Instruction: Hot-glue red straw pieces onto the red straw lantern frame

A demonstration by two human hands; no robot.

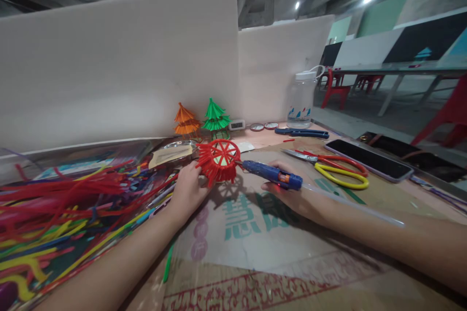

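My left hand [189, 185] is closed on the lower left edge of a red pipe-cleaner wheel [220, 158], a ring with spokes and a fringe of short red strips. My right hand [286, 189] grips a blue hot glue gun [272, 174] with a small red light below its body. Its nozzle points left and meets, or nearly meets, the wheel's right rim. A clear glue stick [357, 201] sticks out of the gun's back, over my right forearm. The wheel is held above the printed paper bag [241, 248] on the table.
Loose pipe cleaners [54, 214] heap up at left. Behind the wheel stand an orange tree [187, 120] and a green tree [216, 119]. Scissors [341, 170], a phone [368, 159], blue-handled pliers [302, 133] and a water bottle [301, 99] lie or stand at right. A white partition [120, 73] rises behind.
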